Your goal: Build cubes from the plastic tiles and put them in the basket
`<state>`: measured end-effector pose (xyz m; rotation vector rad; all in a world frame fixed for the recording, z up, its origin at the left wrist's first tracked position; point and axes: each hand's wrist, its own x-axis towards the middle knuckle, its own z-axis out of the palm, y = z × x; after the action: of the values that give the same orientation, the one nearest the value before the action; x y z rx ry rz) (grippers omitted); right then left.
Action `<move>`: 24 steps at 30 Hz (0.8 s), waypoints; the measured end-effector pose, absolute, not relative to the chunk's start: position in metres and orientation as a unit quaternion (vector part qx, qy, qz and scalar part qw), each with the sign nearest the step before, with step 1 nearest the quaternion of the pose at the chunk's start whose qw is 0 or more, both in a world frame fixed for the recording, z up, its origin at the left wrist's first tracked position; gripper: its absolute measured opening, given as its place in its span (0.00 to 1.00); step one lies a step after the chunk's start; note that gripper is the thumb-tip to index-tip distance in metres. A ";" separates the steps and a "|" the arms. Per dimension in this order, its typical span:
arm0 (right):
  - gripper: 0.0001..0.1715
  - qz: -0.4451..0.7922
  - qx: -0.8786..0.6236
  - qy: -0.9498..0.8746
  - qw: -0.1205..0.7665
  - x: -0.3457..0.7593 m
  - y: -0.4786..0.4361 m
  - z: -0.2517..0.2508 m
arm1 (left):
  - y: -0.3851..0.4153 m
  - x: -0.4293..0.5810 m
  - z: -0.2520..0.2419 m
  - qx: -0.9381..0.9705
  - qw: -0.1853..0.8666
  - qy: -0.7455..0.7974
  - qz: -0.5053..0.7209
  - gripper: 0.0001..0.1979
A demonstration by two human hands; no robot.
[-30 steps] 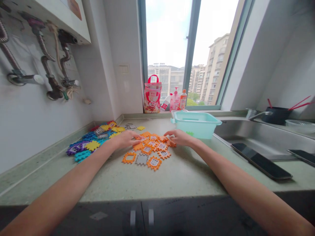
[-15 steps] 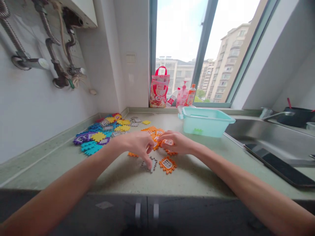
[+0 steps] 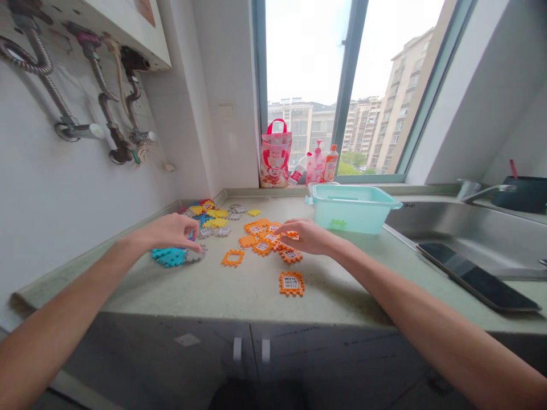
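Note:
My left hand (image 3: 175, 230) is at the left, its thumb and fingers apart. Beneath its thumb tip lies a grey toothed interlocking tile (image 3: 195, 254), beside turquoise tiles (image 3: 168, 257). On the right, my right hand (image 3: 305, 236) reaches over a cluster of orange interlocking tiles (image 3: 261, 246). Its thumb and fingers close around an orange tile (image 3: 293, 234), partly hidden by the fingers. A square orange frame tile (image 3: 233, 258) lies left of the cluster. One orange tile with a window pattern (image 3: 292, 283) lies nearer the front edge.
Yellow tiles (image 3: 217, 213) and grey tiles (image 3: 236, 212) lie farther back. A mint plastic basin (image 3: 350, 213) stands right of the orange cluster, near the sink (image 3: 453, 228). A dark flat slab (image 3: 474, 276) rests along the sink's front. A red bag (image 3: 276, 159) and bottles (image 3: 316, 166) line the windowsill.
My left hand has moved left from the middle of the counter, and the grey tile now lies at the left beside the turquoise ones. My right hand stays over the orange tiles.

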<state>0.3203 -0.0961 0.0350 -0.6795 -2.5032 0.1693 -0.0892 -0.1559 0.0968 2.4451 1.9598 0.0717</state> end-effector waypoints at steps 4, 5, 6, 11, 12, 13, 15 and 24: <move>0.16 0.073 -0.289 -0.921 0.250 0.325 -0.091 0.034 | -0.123 -0.070 0.101 0.817 0.102 0.567 0.002 0.21; 0.16 0.077 -0.295 -0.921 0.243 0.326 -0.089 0.033 | -0.115 -0.059 0.099 0.821 0.129 0.555 -0.016 0.22; 0.16 0.081 -0.300 -0.921 0.236 0.327 -0.087 0.032 | -0.107 -0.048 0.097 0.820 0.152 0.551 -0.028 0.24; 0.15 0.093 -0.321 -0.917 0.219 0.330 -0.085 0.031 | -0.086 -0.003 0.080 0.797 0.247 0.549 -0.053 0.35; 0.15 0.095 -0.326 -0.915 0.217 0.330 -0.085 0.031 | -0.084 0.002 0.076 0.798 0.249 0.547 -0.046 0.35; 0.14 0.096 -0.329 -0.915 0.215 0.330 -0.085 0.031 | -0.084 0.006 0.072 0.803 0.242 0.544 -0.036 0.34; 0.14 0.095 -0.326 -0.917 0.210 0.330 -0.085 0.031 | -0.085 0.011 0.065 0.820 0.207 0.534 -0.006 0.32; 0.15 0.110 -0.326 -0.914 0.216 0.332 -0.080 0.027 | -0.085 -0.017 0.065 0.834 0.149 0.520 0.103 0.20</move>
<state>0.3317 -0.0803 0.0270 -0.9022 -2.5325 0.3052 -0.0171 -0.0848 0.0645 2.3980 1.4952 0.2965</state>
